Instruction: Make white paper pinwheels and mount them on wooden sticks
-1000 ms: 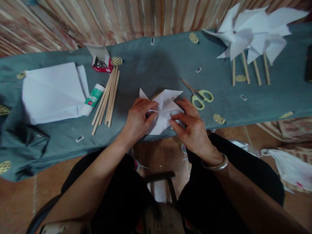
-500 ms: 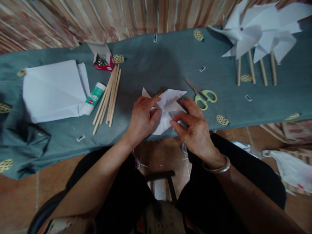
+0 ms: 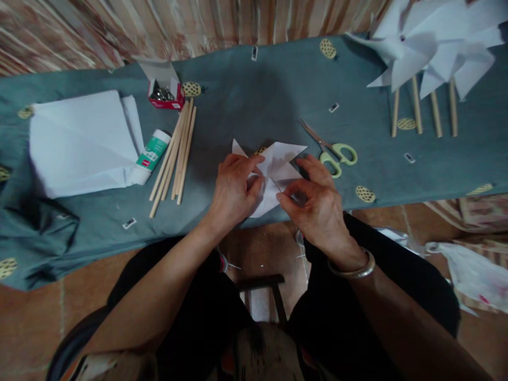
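Note:
A white paper pinwheel [image 3: 277,157] lies at the near edge of the table, its pointed blades spread out. My left hand [image 3: 238,185] grips it from the left, thumb and fingers close to its centre. On the right, my right hand [image 3: 315,203] pinches a blade's edge between thumb and forefinger, its other fingers curled over the paper. The fingers hide part of the pinwheel's middle. Just beyond my right hand lie scissors [image 3: 335,153] with light green handles, slightly open.
Left of my hands are wooden sticks [image 3: 174,159], a glue stick [image 3: 151,156], a stack of white paper [image 3: 83,145] and an open red box [image 3: 166,98] of small metal pieces. Finished pinwheels [image 3: 420,47] on sticks lie at the far right of the blue-green tablecloth [image 3: 238,100].
The view has shifted slightly. My right thumb and forefinger have closed on the paper's edge and drawn it a little; my left hand stays in place on the pinwheel.

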{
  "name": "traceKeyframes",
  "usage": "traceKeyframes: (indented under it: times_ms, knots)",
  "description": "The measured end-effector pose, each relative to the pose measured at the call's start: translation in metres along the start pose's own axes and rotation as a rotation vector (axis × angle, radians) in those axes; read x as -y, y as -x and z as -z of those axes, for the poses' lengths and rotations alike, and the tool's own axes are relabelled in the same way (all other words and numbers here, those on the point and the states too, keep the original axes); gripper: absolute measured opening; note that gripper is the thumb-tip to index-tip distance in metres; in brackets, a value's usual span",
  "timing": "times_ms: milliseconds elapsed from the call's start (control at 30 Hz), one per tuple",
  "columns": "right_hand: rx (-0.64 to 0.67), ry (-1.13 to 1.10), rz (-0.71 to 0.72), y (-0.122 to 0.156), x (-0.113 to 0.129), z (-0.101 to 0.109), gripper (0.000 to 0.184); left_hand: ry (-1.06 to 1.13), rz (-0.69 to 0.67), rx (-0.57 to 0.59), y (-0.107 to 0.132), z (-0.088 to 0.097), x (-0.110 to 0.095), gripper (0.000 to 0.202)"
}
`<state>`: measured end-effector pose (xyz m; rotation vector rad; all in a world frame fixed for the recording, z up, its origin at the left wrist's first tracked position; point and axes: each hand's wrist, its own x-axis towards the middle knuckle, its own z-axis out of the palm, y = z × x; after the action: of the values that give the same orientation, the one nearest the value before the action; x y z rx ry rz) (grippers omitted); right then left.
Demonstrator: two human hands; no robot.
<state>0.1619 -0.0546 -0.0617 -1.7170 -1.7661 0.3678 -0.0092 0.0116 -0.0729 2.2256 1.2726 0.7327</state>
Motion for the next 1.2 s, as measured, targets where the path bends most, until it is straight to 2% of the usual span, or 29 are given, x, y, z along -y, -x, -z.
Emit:
traceKeyframes:
  times_ms: [633, 1200]
  knots:
    - [-0.006, 0.080, 0.053, -0.0007, 0.0002, 0.0004, 0.004, -0.025, 0.012, 0.034, -0.0008, 0.0014, -0.0018, 0.034]
    - [0.010, 0.023, -0.001, -0.0005, 0.0019, -0.0004, 0.005, -0.036, 0.023, 0.016, -0.0008, -0.0027, -0.0002, 0.035]
